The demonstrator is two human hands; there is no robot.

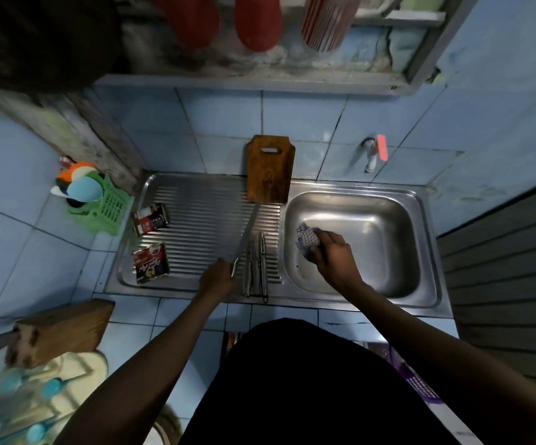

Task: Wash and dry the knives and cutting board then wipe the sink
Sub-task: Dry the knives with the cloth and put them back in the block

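Step in hand: judged as the changeover from drying knives to wiping the stainless steel sink basin (388, 226); the long steel-bladed knife (248, 234) is at the ribbed steel drainboard (196, 220) while the cloth is already in the basin.
Left hand: the left hand (216, 279) is curled round the knife's handle end, at the near edge of the drainboard.
Right hand: the right hand (332, 248) pinches a bunched blue-and-white checked cloth (308, 239) against the left inner wall of the basin.
Held knife, axis: long axis runs near-to-far, leaning slightly right; tip points away from the person, toward the foot of the brown wooden cutting board (270, 173).
Other knives: a cluster of slim steel knives (256, 268) lies just right of the held one, parallel, handles toward the person.
Cutting board: stands upright against the blue tiled wall, handle slot uppermost, at the back of the drainboard.
Wetness: cannot tell whether blades or board are dry.
Next move calls for: judged, laying the held knife flat beside the cluster and freeing the handle, then sweeping the cloth across the basin floor and walls.
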